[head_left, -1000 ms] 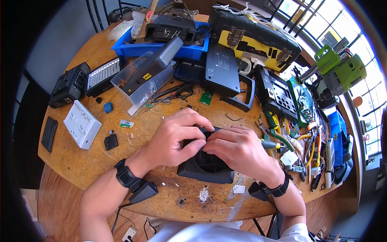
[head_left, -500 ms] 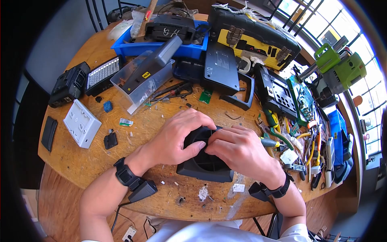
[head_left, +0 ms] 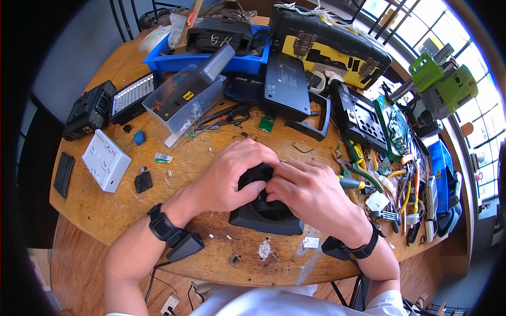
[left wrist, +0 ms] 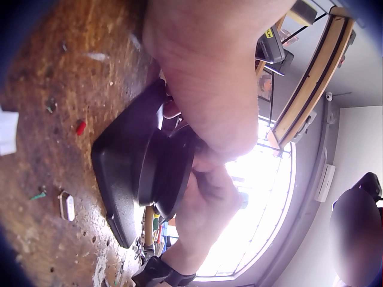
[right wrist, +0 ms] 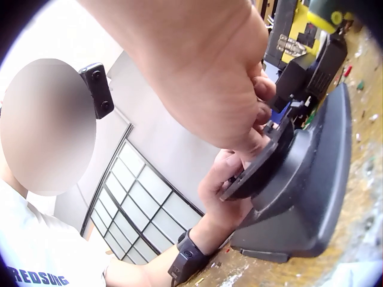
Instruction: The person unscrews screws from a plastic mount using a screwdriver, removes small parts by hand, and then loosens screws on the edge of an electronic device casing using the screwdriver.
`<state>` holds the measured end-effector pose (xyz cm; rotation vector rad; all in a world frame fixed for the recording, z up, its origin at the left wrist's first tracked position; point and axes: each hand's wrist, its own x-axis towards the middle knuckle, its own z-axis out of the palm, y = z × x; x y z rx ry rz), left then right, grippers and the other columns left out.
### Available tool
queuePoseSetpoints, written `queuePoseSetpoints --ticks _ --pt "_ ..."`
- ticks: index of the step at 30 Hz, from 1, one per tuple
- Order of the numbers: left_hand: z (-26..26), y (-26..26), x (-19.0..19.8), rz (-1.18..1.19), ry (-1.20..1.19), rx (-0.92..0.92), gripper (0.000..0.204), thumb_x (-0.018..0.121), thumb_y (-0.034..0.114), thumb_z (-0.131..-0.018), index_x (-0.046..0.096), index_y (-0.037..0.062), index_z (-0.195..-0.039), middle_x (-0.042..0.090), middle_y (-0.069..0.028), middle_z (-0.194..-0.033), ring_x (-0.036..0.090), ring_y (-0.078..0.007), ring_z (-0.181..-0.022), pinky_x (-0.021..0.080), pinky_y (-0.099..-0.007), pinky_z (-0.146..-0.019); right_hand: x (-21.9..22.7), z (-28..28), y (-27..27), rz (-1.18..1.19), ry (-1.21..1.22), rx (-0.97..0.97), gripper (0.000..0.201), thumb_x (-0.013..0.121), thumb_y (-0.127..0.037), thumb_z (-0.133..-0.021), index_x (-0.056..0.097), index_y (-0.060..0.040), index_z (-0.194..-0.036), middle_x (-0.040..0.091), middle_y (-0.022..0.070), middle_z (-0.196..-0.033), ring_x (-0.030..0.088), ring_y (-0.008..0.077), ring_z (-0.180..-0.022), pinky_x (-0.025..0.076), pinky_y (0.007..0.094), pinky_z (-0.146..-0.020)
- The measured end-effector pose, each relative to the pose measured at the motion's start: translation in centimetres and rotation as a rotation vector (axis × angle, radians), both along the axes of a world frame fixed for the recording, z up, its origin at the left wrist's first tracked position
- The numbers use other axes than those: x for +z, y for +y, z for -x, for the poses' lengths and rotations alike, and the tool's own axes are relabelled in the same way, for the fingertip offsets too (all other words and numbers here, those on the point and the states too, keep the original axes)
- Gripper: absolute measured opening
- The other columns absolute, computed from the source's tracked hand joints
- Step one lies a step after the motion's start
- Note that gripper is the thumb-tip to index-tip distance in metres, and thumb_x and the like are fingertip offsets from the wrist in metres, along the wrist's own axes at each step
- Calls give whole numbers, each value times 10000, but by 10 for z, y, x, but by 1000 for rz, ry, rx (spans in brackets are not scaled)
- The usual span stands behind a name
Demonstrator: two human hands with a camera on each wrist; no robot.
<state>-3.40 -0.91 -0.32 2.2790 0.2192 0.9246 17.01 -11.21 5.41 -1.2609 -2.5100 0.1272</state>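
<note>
A black plastic housing (head_left: 266, 221) with a sloped base and a raised round part lies on the bench before the person. My left hand (head_left: 232, 176) curls around the round part's left side, its thumb over the opening. From the right, my right hand (head_left: 313, 195) grips at the round part with bent fingers. Its fingertips meet the left thumb near the middle and are partly hidden. In the right wrist view, the round part's thin rim (right wrist: 269, 164) stands above the sloped base, right at the right hand's fingers. The left wrist view shows the housing (left wrist: 119, 167) from its side.
Pliers, screwdrivers and other tools (head_left: 406, 195) crowd the right side. A green drill (head_left: 443, 87) stands beyond them. At the back are a blue tray (head_left: 158, 62), a clear bin (head_left: 176, 124) and a black-and-yellow case (head_left: 337, 42). A white plastic casing (head_left: 105, 160) lies left.
The left fingers, earlier bent in toward the right hand, have straightened somewhat around the round part. The right fingers have shifted slightly and bent closer together. The housing stays in about the same place.
</note>
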Motion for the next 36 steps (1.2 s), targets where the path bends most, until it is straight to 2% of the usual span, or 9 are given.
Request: queuePoseSetpoints --ticks 7,14,16,25,31,33,36 --pt "0 0 0 7 -13 8 425 692 64 -736 634 10 -1154 667 -165 -1139 614 -390 -1080 485 -458 -970 3 6 -1 -37 -59 -41 130 734 -169 -855 645 -76 -873 590 62 -916 666 234 -881 562 399 -632" --pt "-1 -1 2 16 -8 4 383 705 66 -750 652 16 -1127 675 -152 -1122 617 -379 -1078 485 -455 -972 4 -5 2 -26 -55 45 119 729 -171 -864 662 -77 -893 595 64 -917 678 244 -831 557 402 -649" --pt "0 0 1 2 36 17 390 704 114 -795 652 21 -1170 689 -143 -1154 640 -363 -1088 477 -464 -1005 4 -6 2 -31 -48 53 120 728 -168 -863 666 -73 -899 598 67 -916 679 249 -822 555 403 -654" --pt "2 2 -2 3 44 6 372 687 200 -881 640 5 -1194 675 -152 -1171 616 -377 -1106 474 -467 -1009 -2 -6 4 -54 56 54 124 707 -137 -858 648 -59 -933 596 82 -921 676 263 -826 552 413 -674" --pt "2 2 1 23 63 -2 358 657 248 -927 643 1 -1186 680 -156 -1163 614 -374 -1102 469 -464 -1007 3 2 -1 -72 -94 24 159 683 -150 -841 648 -80 -979 560 72 -968 665 246 -866 556 406 -681" --pt "2 2 0 30 68 -2 358 652 252 -932 645 -1 -1185 682 -158 -1163 613 -376 -1104 468 -464 -1010 5 4 -2 -99 -182 27 156 694 -179 -863 660 -95 -990 552 66 -979 657 236 -903 557 401 -709" --pt "1 2 0 44 69 4 362 641 262 -943 646 -6 -1185 684 -161 -1164 612 -380 -1107 465 -464 -1014 1 6 -2 -58 -181 -30 157 706 -219 -899 668 -104 -999 555 72 -982 653 238 -920 553 403 -732"
